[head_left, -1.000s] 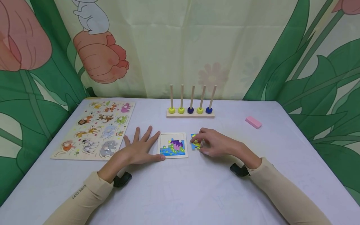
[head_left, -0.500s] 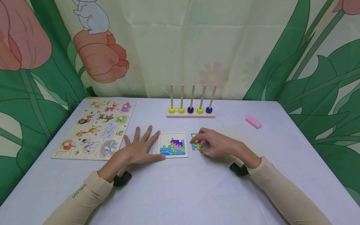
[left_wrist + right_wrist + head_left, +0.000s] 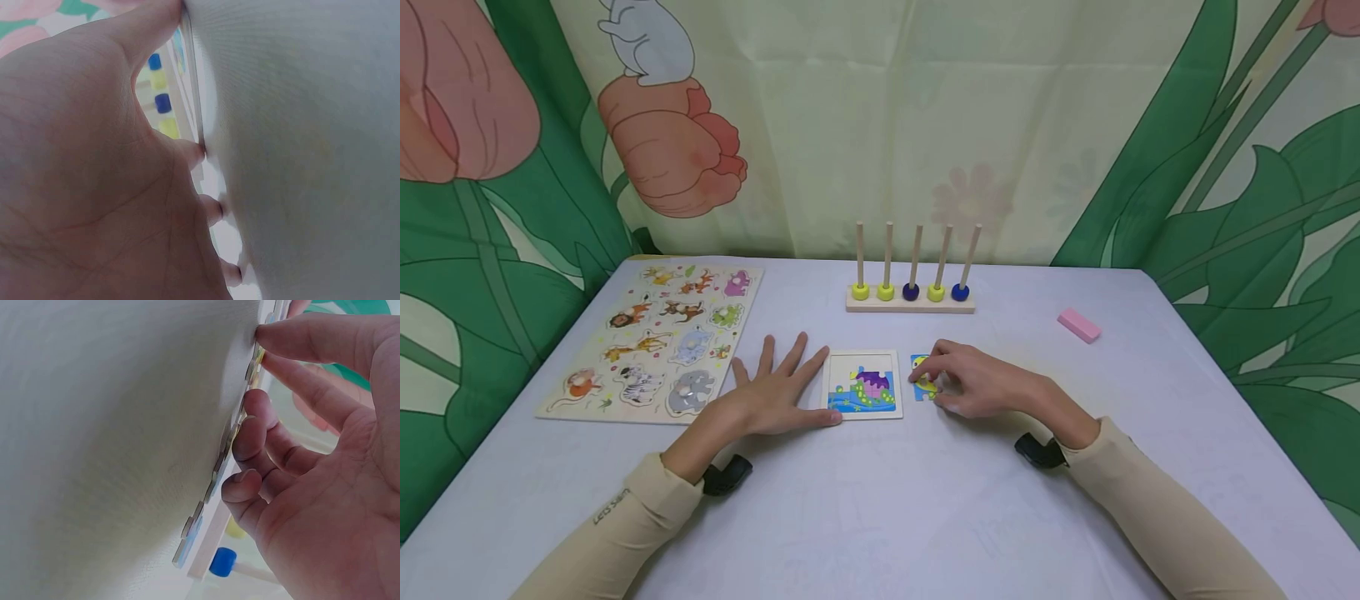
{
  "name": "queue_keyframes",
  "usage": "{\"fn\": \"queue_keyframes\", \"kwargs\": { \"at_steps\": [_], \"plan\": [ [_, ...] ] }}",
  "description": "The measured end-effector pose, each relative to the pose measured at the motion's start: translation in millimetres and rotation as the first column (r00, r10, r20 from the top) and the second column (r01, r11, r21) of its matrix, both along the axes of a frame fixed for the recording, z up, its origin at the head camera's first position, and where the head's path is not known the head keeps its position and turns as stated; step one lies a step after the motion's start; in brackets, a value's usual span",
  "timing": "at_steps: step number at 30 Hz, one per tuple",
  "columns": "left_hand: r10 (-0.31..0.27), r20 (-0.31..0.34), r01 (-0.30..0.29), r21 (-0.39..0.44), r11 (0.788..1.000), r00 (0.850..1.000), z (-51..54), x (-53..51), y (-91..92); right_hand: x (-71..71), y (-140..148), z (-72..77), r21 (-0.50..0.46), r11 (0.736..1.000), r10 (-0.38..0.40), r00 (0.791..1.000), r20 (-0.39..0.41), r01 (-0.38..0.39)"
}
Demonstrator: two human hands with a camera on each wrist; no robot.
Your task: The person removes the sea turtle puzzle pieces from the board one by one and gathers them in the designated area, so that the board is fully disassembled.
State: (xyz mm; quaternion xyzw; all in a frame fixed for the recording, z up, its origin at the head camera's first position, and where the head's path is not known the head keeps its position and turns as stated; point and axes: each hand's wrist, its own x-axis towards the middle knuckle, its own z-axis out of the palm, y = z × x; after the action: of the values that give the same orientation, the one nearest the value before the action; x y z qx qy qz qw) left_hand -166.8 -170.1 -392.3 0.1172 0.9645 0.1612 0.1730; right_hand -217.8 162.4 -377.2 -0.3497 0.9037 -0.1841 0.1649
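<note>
A small square jigsaw tray [image 3: 880,353] lies mid-table, its lower part filled with a blue, green and purple picture. My left hand [image 3: 767,404] is spread at its left side, thumb on the lower left corner and index fingertip by the upper left corner. Just right of the tray lie joined blue and yellow puzzle pieces [image 3: 918,361], partly hidden under my right hand [image 3: 982,383]. Its thumb and index finger hold the pieces at their edges. In the right wrist view the pieces [image 3: 195,531] form a thin row, with the other fingers curled beside them.
An animal board [image 3: 673,346] lies at the left, partly behind the left hand. Behind the tray stands a wooden peg rack [image 3: 910,307] with yellow and dark blue beads. A pink block [image 3: 1079,325] lies at the back right. A printed curtain hangs behind the table.
The head view has shifted slightly. Both hands, the tray and the puzzle pieces keep their places relative to each other.
</note>
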Motion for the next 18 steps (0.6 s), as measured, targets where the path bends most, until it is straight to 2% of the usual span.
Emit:
{"fn": "queue_keyframes", "kwargs": {
  "at_steps": [10, 18],
  "plan": [
    [0.001, -0.005, -0.001, -0.004, 1.0, 1.0, -5.8, -1.7, -2.0, 0.1, -1, -0.8, -0.004, 1.0, 0.005, 1.0, -0.004, -0.005],
    [0.008, -0.02, -0.009, -0.015, 1.0, 1.0, -14.8, -5.3, -3.4, 0.5, 0, 1.1, -0.006, 1.0, 0.011, 1.0, -0.007, -0.011]
  ]
}}
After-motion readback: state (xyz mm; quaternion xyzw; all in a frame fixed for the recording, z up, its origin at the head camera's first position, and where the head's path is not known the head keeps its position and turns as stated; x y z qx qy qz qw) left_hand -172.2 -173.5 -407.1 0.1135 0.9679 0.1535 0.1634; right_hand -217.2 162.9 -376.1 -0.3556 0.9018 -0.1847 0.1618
